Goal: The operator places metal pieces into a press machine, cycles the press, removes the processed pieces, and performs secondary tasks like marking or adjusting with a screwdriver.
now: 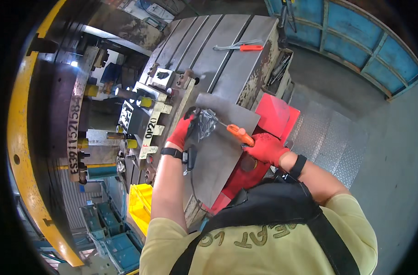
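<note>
My left hand (183,127), in a red glove with black fingertips, is closed on the near-left edge of a shiny, crumpled-looking formed metal part (205,124). That part is over a flat grey metal plate (211,165). My right hand (267,149), also red-gloved, wraps round the orange handle of a hand tool (239,134). The tool's thin metal shaft points left and reaches the part; its tip is hard to make out against the shine. A similar orange-handled tool (250,47) with a wire-like end lies on the slotted press bed.
On the left, a yellow-edged press frame (17,151) stands beside the die (147,130) with its yellow-capped pins. A red box (276,115) is by my right hand. There is a yellow bin (140,204) left of my forearm. Blue panels (348,32) stand far right.
</note>
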